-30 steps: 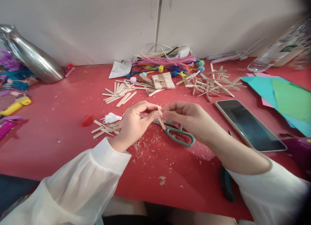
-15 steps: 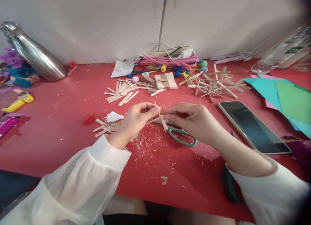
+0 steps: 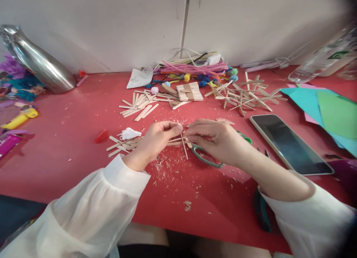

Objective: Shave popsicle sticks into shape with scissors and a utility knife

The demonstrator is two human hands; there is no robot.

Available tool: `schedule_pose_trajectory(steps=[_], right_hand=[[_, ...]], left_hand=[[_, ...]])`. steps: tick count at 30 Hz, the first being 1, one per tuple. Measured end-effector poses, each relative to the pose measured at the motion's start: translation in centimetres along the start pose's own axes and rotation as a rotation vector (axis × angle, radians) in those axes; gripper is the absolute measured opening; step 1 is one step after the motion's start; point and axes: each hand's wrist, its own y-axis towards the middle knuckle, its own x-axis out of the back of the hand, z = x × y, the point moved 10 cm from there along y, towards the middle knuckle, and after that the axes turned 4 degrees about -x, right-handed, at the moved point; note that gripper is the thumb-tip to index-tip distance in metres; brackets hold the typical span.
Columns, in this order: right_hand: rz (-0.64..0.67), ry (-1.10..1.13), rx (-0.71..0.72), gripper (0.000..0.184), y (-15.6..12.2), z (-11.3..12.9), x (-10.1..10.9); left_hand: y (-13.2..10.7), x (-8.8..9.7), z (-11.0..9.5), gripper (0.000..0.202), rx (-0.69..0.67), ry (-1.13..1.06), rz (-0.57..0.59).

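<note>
My left hand (image 3: pixel 156 141) and my right hand (image 3: pixel 216 139) meet above the red table (image 3: pixel 69 154), fingertips together. Both pinch thin strips of a wooden craft stick (image 3: pixel 182 142), which cross between the fingertips. Green-handled scissors (image 3: pixel 208 157) lie on the table just under my right hand, partly hidden by it. Wood shavings (image 3: pixel 173 167) are scattered below the hands. A small pile of cut sticks (image 3: pixel 122 144) and a white crumpled scrap (image 3: pixel 129 133) lie left of my left hand.
More craft sticks (image 3: pixel 141 103), a glued stick panel (image 3: pixel 189 91) and crossed stick pieces (image 3: pixel 245 94) lie further back, with pipe cleaners (image 3: pixel 192 69). A phone (image 3: pixel 290 143) and coloured paper (image 3: pixel 329 111) are at right, a plastic bottle (image 3: pixel 320 61) beyond. A metal flask (image 3: pixel 36 63) lies left.
Both hands have dropped slightly toward the table. The thin strip in my fingers has turned and now points down, and the scissors' handles show further right beyond my right hand.
</note>
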Motion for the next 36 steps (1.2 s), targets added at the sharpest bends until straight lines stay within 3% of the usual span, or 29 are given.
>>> schedule_pose_trajectory(steps=[5,9,14,20,30,36], right_hand=[[0.035,0.027,-0.030,0.018,0.0,0.1,-0.2],[0.049,0.093,-0.224,0.014,-0.3,-1.6,-0.7],[-0.086,0.195,-0.391,0.016,-0.6,-3.7,0.2],[-0.184,0.212,-0.418,0.014,-0.6,-4.0,1.4],[-0.102,0.495,-0.537,0.015,-0.9,-4.9,-0.1],[-0.186,0.386,-0.521,0.013,-0.9,-4.8,0.7]], left_hand=[[0.0,-0.1,0.2,0.020,0.016,0.022,0.013],[0.2,0.4,-0.3,0.020,0.011,0.067,0.001],[0.3,0.1,-1.1,0.028,-0.016,-0.068,0.030],[0.5,0.0,-0.5,0.027,-0.037,-0.075,0.046],[0.4,-0.2,-0.7,0.017,-0.089,-0.098,0.028],[-0.2,-1.0,-0.1,0.023,-0.031,-0.165,0.012]])
